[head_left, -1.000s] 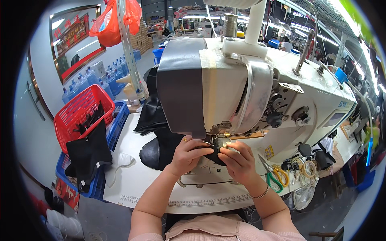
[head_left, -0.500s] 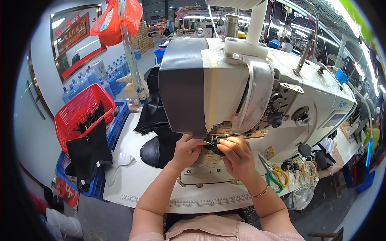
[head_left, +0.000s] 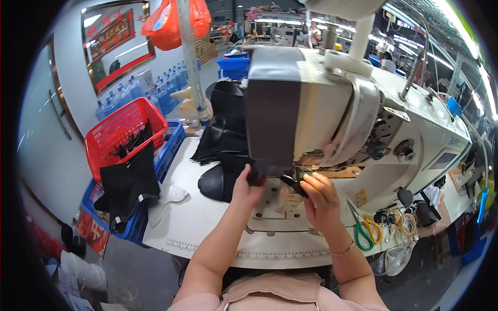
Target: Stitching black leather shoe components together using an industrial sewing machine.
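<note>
Under the head of the white sewing machine (head_left: pixel 280 103) both my hands work close to the needle area. My left hand (head_left: pixel 248 189), smeared by motion, is closed round a dark piece of material, whose shape is blurred. To the right of the needle, my right hand (head_left: pixel 320 197) pinches a small black leather piece (head_left: pixel 295 185) between thumb and fingers. Whether the two dark parts are one piece I cannot make out. Just left of my left hand lies a black shoe upper (head_left: pixel 212 181) with a smooth rounded toe. More black leather pieces (head_left: pixel 223 124) are piled behind it.
At the left, a red basket (head_left: pixel 96 150) with black scraps stands on a blue crate (head_left: pixel 171 147); a black piece (head_left: pixel 129 181) hangs over its side. Green- and yellow-handled scissors (head_left: pixel 372 230) lie at the right. A printed ruler (head_left: pixel 280 255) runs along the table's front edge.
My left hand has moved away from the needle, leftward from my right hand, with dark material in it. The black piece at my right fingers shows more clearly. The whole view has shifted.
</note>
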A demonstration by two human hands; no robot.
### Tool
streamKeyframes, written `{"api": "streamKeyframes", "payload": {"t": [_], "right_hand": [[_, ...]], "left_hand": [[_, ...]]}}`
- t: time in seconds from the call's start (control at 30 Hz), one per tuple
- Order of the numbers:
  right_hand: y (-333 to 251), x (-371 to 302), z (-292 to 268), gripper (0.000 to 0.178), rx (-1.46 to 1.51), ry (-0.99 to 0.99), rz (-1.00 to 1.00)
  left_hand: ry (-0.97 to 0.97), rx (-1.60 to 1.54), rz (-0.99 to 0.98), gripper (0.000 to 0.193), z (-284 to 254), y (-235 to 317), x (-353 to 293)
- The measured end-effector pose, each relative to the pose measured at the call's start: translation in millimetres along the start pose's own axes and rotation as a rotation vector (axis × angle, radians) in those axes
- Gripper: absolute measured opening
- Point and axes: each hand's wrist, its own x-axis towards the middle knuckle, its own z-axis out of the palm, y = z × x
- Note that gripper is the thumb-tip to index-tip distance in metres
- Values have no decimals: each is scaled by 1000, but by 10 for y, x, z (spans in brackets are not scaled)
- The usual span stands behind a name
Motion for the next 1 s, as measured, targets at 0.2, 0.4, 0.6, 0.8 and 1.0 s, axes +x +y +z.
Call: {"api": "streamKeyframes", "payload": {"t": [0.2,0.4,0.6,0.8,1.0], "right_hand": [[-238,-254,55,26,-26,76,13],[-546,-638,294,27,510,-227,443],[-606,-690,1064,39,1738,-601,1561],[-734,-597,765,34,2101,-582,1642],[-770,-358,522,33,1401,-551,1065]], "left_hand": [[-81,159,282,10,63,875,-104],[-456,650,-74,35,-1082,2188,-855],[-383,820,-290,62,-1176,1726,-1671],[-590,1085,-396,68,-1293,2070,-1620],[-62,1154,657,56,-671,2105,-1301]]}}
